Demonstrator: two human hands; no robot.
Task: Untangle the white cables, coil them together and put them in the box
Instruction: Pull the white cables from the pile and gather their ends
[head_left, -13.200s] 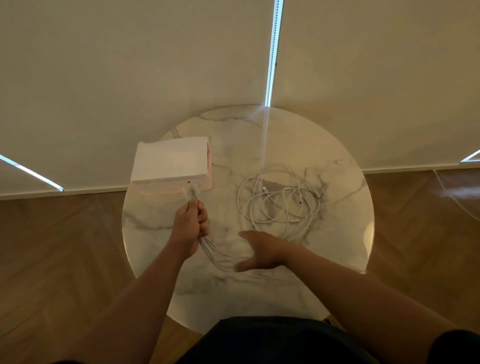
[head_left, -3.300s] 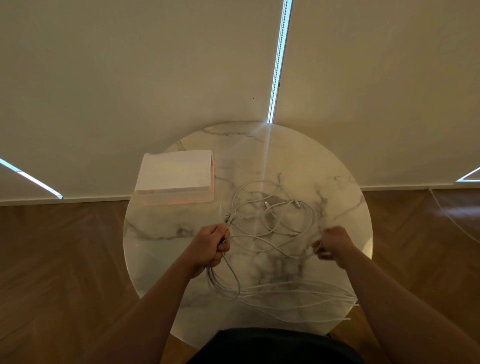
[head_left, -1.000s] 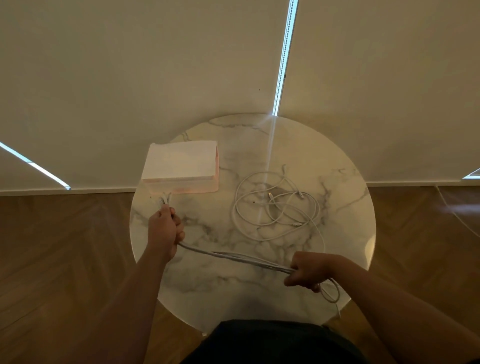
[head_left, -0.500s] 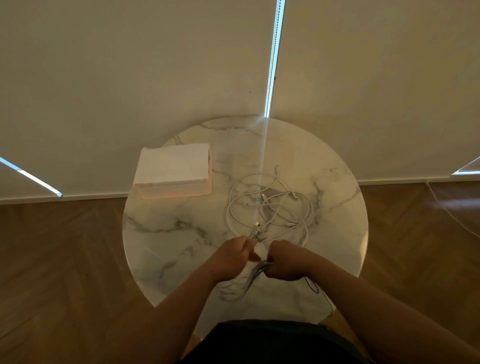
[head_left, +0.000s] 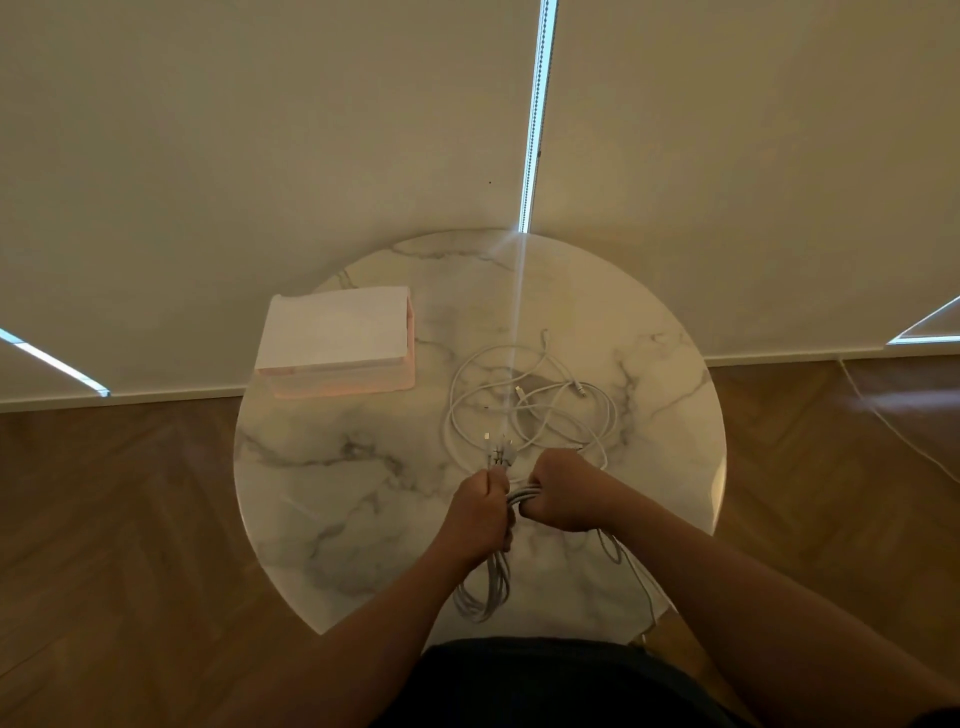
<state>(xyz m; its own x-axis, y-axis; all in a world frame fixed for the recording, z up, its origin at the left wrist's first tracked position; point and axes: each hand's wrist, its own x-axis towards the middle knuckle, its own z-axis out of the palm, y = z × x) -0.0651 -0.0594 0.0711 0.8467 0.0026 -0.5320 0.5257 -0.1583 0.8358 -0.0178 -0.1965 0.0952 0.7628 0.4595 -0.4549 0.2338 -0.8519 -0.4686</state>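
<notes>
Coiling is the step in hand. The left hand (head_left: 480, 512) grips the gathered bundle (head_left: 521, 500) of white cables just below the plug ends (head_left: 500, 451). The right hand (head_left: 560, 493), close beside it, is clenched round the same bundle. A folded loop (head_left: 485, 597) hangs toward the near rim of the counter (head_left: 337, 493). The loose tangle (head_left: 524, 410) lies just beyond the hands, not yet gathered. The box (head_left: 337, 340) sits at far left, apparently lidded. The next move likely calls for drawing the tangle's slack into the bundle without snagging.
</notes>
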